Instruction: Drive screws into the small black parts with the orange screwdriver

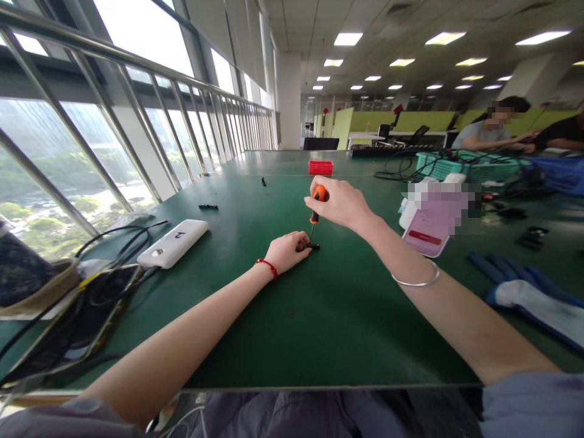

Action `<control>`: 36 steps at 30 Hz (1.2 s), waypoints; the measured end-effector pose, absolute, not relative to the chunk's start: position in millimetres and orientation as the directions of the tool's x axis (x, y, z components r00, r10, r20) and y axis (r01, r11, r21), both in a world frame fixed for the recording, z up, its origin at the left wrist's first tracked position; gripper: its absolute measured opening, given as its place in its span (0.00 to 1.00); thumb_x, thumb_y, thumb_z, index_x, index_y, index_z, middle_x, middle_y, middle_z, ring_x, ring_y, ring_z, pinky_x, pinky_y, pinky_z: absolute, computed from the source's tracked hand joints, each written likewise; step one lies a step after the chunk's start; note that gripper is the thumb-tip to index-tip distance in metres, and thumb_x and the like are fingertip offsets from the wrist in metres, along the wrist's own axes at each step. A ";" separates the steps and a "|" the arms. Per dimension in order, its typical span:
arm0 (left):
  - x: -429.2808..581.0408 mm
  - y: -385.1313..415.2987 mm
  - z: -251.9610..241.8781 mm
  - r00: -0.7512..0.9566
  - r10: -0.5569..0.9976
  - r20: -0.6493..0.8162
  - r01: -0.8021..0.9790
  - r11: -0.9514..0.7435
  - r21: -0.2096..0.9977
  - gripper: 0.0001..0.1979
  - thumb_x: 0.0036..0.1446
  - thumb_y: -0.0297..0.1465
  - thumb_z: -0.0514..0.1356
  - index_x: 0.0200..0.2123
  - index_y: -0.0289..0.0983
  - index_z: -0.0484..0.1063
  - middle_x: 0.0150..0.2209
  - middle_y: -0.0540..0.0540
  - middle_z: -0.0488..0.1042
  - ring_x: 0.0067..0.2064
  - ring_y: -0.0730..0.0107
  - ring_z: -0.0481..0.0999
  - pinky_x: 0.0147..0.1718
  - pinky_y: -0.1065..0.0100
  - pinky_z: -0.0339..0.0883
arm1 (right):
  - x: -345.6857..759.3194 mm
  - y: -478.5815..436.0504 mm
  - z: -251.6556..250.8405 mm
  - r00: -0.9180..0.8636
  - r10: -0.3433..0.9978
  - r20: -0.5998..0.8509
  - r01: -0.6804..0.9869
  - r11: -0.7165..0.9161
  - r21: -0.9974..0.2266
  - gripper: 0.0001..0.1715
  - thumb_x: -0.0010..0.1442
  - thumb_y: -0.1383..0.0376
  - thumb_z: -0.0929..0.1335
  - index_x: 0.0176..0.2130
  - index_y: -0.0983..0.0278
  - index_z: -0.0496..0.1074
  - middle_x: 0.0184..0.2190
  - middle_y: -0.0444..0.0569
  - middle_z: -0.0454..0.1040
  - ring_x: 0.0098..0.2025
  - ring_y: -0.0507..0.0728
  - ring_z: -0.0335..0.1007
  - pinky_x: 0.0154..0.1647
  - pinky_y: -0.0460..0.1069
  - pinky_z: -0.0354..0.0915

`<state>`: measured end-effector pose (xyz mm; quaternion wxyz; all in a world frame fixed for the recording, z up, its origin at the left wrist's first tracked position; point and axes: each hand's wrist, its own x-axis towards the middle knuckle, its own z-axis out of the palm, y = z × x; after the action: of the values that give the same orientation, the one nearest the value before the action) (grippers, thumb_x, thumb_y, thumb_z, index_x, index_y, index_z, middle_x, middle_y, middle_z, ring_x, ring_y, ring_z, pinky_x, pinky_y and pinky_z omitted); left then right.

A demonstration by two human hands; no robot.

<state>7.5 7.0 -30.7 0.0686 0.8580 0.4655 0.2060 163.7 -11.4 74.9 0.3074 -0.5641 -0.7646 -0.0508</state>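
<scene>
My right hand [340, 202] is closed round the orange and black handle of a screwdriver [314, 216]. The screwdriver stands nearly upright, its thin shaft pointing down at a small black part [314, 246] on the green table [255, 328]. Whether the tip sits in a screw is too small to tell. My left hand [288, 250] rests on the table with its fingers closed on that black part, and it hides the part's left end. Two similar dark pieces lie further off: a short black strip [208, 207] on the left and a smaller black piece [263, 181] beyond it.
A red tray [320, 167] stands ahead. On the left lie a white power bank [174, 243] and black cables [123, 234]. To the right are a phone [426, 234], blue and white gloves [533, 298] and a green basket [474, 167]. A person [490, 131] sits at the far right.
</scene>
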 end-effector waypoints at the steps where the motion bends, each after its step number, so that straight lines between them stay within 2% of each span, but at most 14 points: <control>1: 7.6 6.9 -30.5 0.481 0.828 0.288 0.771 -0.556 0.310 0.07 0.53 0.35 0.56 0.34 0.40 0.69 0.33 0.51 0.73 0.32 0.70 0.71 0.27 0.70 0.58 | 164.1 -11.4 75.2 -0.168 0.832 0.529 0.897 0.352 -0.268 0.14 0.54 0.54 0.62 0.31 0.60 0.70 0.24 0.45 0.70 0.28 0.55 0.63 0.28 0.47 0.52; 3: 7.6 6.8 -30.5 0.479 0.829 0.289 0.773 -0.555 0.309 0.07 0.53 0.35 0.56 0.34 0.40 0.69 0.33 0.51 0.73 0.32 0.70 0.71 0.27 0.70 0.58 | 164.2 -11.4 75.5 -0.163 0.826 0.540 0.895 0.354 -0.271 0.14 0.55 0.54 0.62 0.29 0.60 0.70 0.24 0.45 0.71 0.29 0.55 0.64 0.28 0.47 0.52; 5: 7.6 7.0 -30.9 0.480 0.827 0.293 0.773 -0.556 0.305 0.07 0.53 0.35 0.56 0.34 0.40 0.69 0.33 0.51 0.73 0.32 0.70 0.71 0.27 0.71 0.58 | 163.8 -11.8 75.5 -0.170 0.818 0.550 0.889 0.368 -0.272 0.11 0.53 0.57 0.63 0.34 0.59 0.71 0.25 0.44 0.71 0.28 0.54 0.64 0.28 0.47 0.53; 7: 7.6 7.4 -31.5 0.480 0.825 0.297 0.772 -0.558 0.304 0.07 0.53 0.35 0.56 0.34 0.40 0.69 0.32 0.51 0.73 0.32 0.70 0.71 0.27 0.71 0.58 | 163.3 -12.5 75.4 -0.182 0.818 0.546 0.886 0.377 -0.269 0.13 0.51 0.58 0.65 0.38 0.59 0.70 0.26 0.43 0.71 0.27 0.54 0.64 0.28 0.47 0.53; 12: 7.7 7.6 -32.1 0.477 0.825 0.304 0.765 -0.560 0.319 0.07 0.53 0.35 0.56 0.34 0.40 0.69 0.32 0.51 0.73 0.32 0.70 0.71 0.27 0.71 0.58 | 162.8 -14.0 76.3 -0.182 0.823 0.538 0.899 0.361 -0.249 0.15 0.56 0.55 0.61 0.30 0.61 0.70 0.24 0.45 0.71 0.28 0.54 0.64 0.28 0.47 0.54; 15: 7.7 7.0 -31.4 0.473 0.828 0.301 0.766 -0.556 0.323 0.07 0.53 0.35 0.57 0.34 0.40 0.70 0.31 0.51 0.73 0.31 0.69 0.71 0.28 0.71 0.59 | 162.1 -14.6 76.8 -0.194 0.808 0.556 0.894 0.379 -0.239 0.12 0.53 0.57 0.64 0.35 0.60 0.70 0.25 0.43 0.71 0.27 0.54 0.64 0.28 0.47 0.54; 17: 7.8 6.7 -30.8 0.472 0.828 0.301 0.769 -0.554 0.318 0.07 0.53 0.35 0.57 0.34 0.40 0.70 0.31 0.51 0.72 0.31 0.69 0.71 0.28 0.71 0.59 | 161.3 -14.9 76.7 -0.206 0.812 0.546 0.890 0.388 -0.241 0.14 0.51 0.56 0.65 0.37 0.60 0.70 0.25 0.43 0.71 0.26 0.53 0.63 0.28 0.47 0.53; 21: 8.0 6.3 -30.3 0.475 0.829 0.295 0.773 -0.553 0.310 0.07 0.53 0.35 0.56 0.34 0.40 0.69 0.32 0.51 0.73 0.32 0.70 0.71 0.28 0.71 0.58 | 160.1 -14.8 75.9 -0.203 0.826 0.526 0.899 0.370 -0.233 0.17 0.55 0.51 0.62 0.29 0.60 0.70 0.24 0.45 0.71 0.28 0.55 0.64 0.28 0.47 0.53; 24: 8.2 6.4 -30.5 0.475 0.831 0.290 0.778 -0.550 0.302 0.06 0.53 0.35 0.56 0.34 0.40 0.69 0.32 0.51 0.73 0.32 0.70 0.71 0.27 0.71 0.58 | 159.8 -15.2 75.7 -0.198 0.819 0.538 0.904 0.365 -0.222 0.12 0.53 0.55 0.64 0.33 0.59 0.70 0.25 0.44 0.72 0.29 0.55 0.65 0.29 0.47 0.54; 26: 8.3 6.6 -30.7 0.478 0.829 0.290 0.780 -0.553 0.295 0.06 0.53 0.35 0.56 0.33 0.40 0.69 0.32 0.51 0.73 0.32 0.70 0.71 0.27 0.71 0.58 | 160.0 -15.7 75.9 -0.200 0.818 0.539 0.905 0.365 -0.218 0.14 0.51 0.55 0.65 0.37 0.59 0.69 0.26 0.44 0.72 0.28 0.55 0.65 0.29 0.47 0.54; 31: 8.0 6.8 -31.0 0.483 0.828 0.285 0.782 -0.554 0.287 0.07 0.54 0.35 0.56 0.34 0.40 0.69 0.34 0.51 0.74 0.33 0.70 0.72 0.28 0.71 0.59 | 161.1 -16.4 77.7 -0.206 0.822 0.531 0.910 0.361 -0.205 0.15 0.56 0.54 0.61 0.32 0.61 0.69 0.25 0.45 0.72 0.29 0.55 0.65 0.29 0.47 0.53; 33: 7.9 6.8 -30.6 0.484 0.827 0.286 0.781 -0.556 0.286 0.07 0.54 0.36 0.55 0.34 0.40 0.69 0.33 0.51 0.73 0.33 0.70 0.72 0.28 0.71 0.59 | 161.0 -17.0 78.3 -0.212 0.817 0.537 0.902 0.375 -0.214 0.12 0.54 0.56 0.64 0.35 0.60 0.69 0.26 0.44 0.72 0.28 0.54 0.65 0.29 0.47 0.53; 36: 7.8 6.5 -30.1 0.483 0.828 0.285 0.780 -0.554 0.290 0.07 0.54 0.35 0.55 0.34 0.40 0.68 0.33 0.51 0.73 0.32 0.69 0.71 0.27 0.70 0.58 | 159.8 -17.3 77.6 -0.220 0.823 0.525 0.889 0.390 -0.239 0.15 0.51 0.54 0.65 0.36 0.60 0.69 0.25 0.43 0.72 0.27 0.54 0.64 0.28 0.47 0.53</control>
<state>7.8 6.5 -30.1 0.0604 0.8589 0.4682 0.1986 159.8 -17.3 77.6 0.2971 -0.5494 -0.7789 -0.0561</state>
